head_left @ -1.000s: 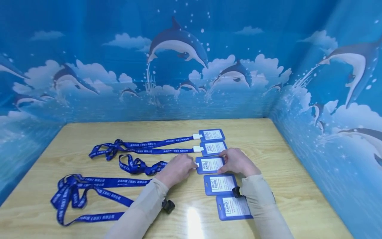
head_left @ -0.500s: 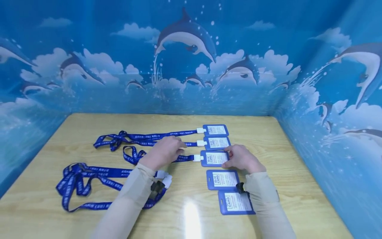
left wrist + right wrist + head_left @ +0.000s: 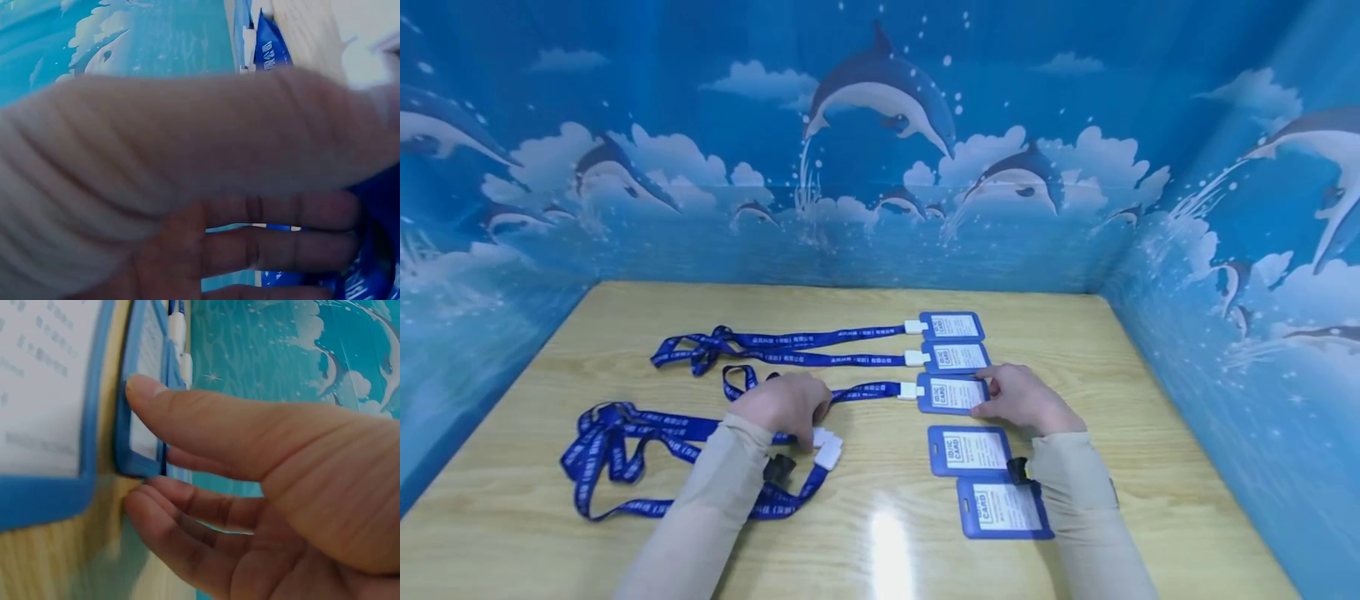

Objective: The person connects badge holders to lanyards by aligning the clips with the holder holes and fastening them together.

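My right hand (image 3: 1024, 402) pinches the right end of a blue badge holder (image 3: 953, 393), the third one down in a column. In the right wrist view, my thumb (image 3: 187, 412) lies over the edge of this holder while the fingertips sit at its lower corner. The holder is joined by a white clip (image 3: 908, 391) to a blue lanyard (image 3: 871, 392). My left hand (image 3: 786, 406) is over a second lanyard (image 3: 793, 500), fingertips down by its white clip (image 3: 828, 451). In the left wrist view, fairly straight fingers reach blue strap (image 3: 375, 250); their contact is partly hidden.
Two badge holders (image 3: 951, 326) with clipped lanyards (image 3: 827, 337) lie farther back. Two unclipped holders (image 3: 968, 451) lie nearer, the closest one (image 3: 1006, 508) beside my right sleeve. Looped straps (image 3: 598, 450) spread over the table's left. A dolphin-print curtain (image 3: 865, 233) encloses the table.
My left hand has let go of the third holder's clip and moved left and nearer, to the loose lanyard's clips. My right hand stays at the third holder. The head view has shifted slightly.
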The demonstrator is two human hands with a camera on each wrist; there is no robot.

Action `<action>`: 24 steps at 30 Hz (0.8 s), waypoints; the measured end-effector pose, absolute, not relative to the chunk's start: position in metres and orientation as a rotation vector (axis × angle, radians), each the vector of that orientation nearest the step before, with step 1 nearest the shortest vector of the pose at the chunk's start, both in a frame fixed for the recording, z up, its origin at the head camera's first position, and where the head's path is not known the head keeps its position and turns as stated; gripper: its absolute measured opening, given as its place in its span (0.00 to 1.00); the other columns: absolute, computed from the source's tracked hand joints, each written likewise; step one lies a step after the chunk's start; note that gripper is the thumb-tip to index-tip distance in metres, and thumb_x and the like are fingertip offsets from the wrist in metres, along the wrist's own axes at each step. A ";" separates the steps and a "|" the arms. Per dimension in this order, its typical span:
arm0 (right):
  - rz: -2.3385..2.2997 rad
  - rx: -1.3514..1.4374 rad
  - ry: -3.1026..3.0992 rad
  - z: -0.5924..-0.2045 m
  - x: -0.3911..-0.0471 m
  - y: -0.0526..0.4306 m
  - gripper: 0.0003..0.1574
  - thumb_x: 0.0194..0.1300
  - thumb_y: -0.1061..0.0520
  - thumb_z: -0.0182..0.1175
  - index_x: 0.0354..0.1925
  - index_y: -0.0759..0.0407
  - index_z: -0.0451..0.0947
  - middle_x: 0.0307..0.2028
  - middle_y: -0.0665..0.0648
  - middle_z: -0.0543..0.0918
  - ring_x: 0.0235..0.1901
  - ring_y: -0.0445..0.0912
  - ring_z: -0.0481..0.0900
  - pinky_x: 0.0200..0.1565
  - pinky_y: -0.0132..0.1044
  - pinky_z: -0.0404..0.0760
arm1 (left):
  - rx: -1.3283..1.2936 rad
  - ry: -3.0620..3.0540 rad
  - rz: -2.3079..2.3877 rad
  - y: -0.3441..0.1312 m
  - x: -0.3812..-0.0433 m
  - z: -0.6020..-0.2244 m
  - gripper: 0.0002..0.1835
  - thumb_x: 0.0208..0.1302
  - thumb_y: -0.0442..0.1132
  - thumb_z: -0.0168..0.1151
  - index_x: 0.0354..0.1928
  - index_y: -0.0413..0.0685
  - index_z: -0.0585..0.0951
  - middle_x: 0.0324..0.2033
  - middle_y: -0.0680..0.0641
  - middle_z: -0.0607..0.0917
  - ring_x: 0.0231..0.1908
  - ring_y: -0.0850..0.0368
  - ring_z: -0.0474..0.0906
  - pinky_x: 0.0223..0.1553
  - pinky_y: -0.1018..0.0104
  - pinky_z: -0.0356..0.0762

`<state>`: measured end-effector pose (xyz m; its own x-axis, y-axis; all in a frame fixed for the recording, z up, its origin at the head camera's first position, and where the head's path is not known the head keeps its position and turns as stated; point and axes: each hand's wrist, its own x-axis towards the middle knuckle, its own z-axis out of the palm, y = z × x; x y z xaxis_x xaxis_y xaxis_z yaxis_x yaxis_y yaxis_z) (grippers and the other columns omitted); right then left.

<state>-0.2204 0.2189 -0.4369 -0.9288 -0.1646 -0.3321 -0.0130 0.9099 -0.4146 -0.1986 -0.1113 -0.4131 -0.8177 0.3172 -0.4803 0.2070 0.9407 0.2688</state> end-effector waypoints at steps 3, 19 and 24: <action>-0.586 -0.194 2.715 -0.434 -0.219 0.223 0.40 0.61 0.52 0.72 0.67 0.62 0.72 0.45 0.59 0.81 0.40 0.49 0.77 0.41 0.41 0.80 | 0.356 2.554 0.248 -0.111 -0.200 -0.416 0.14 0.48 0.33 0.79 0.29 0.51 0.80 0.29 0.52 0.82 0.30 0.54 0.77 0.31 0.64 0.78; -0.646 -0.218 2.487 -0.427 -0.206 0.224 0.41 0.35 0.58 0.85 0.48 0.50 0.75 0.40 0.57 0.74 0.40 0.51 0.71 0.38 0.39 0.74 | 0.509 2.661 0.309 -0.116 -0.205 -0.408 0.09 0.55 0.34 0.74 0.33 0.51 0.81 0.29 0.52 0.81 0.31 0.56 0.76 0.35 0.63 0.80; -0.630 -0.199 2.505 -0.430 -0.206 0.225 0.37 0.38 0.61 0.83 0.44 0.50 0.74 0.39 0.57 0.73 0.39 0.50 0.71 0.37 0.38 0.72 | 0.613 2.771 0.274 -0.115 -0.206 -0.401 0.09 0.58 0.39 0.74 0.40 0.51 0.86 0.34 0.53 0.85 0.34 0.59 0.78 0.44 0.59 0.84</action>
<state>-0.2060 0.2248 -0.4297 -0.8410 -0.2649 -0.4717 -0.0103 0.8796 -0.4756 -0.2062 -0.1151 -0.4008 -0.8676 0.4366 -0.2382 0.3814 0.8914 0.2448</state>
